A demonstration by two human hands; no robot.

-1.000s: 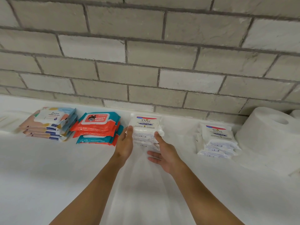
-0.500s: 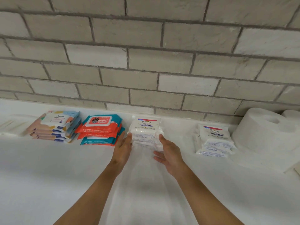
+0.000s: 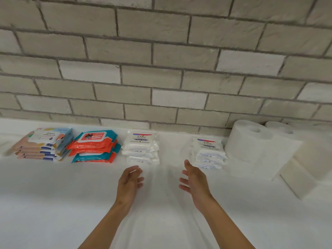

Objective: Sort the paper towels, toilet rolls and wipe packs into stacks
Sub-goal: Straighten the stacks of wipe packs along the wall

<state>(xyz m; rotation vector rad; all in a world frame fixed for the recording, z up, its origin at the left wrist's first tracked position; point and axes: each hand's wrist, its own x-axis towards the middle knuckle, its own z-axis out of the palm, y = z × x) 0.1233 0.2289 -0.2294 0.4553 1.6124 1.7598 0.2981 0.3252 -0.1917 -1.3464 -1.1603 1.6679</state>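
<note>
Along the brick wall stand four stacks of wipe packs: a pastel stack (image 3: 45, 143) at far left, an orange and teal stack (image 3: 95, 146), a white Dove stack (image 3: 141, 147) in the middle and a second white Dove stack (image 3: 208, 152) to its right. White paper rolls (image 3: 251, 142) stand at the far right. My left hand (image 3: 130, 183) hovers just in front of the middle Dove stack, fingers relaxed, holding nothing. My right hand (image 3: 195, 180) hangs open between the two Dove stacks, not touching either.
Everything sits on a white cloth-covered table (image 3: 53, 203) against a grey brick wall (image 3: 161, 69). A second roll (image 3: 282, 130) and a folded white stack (image 3: 301, 177) lie at the right edge.
Both hands have let go of the sides of the middle Dove stack and drawn back toward me. My right hand has also shifted to the right.
</note>
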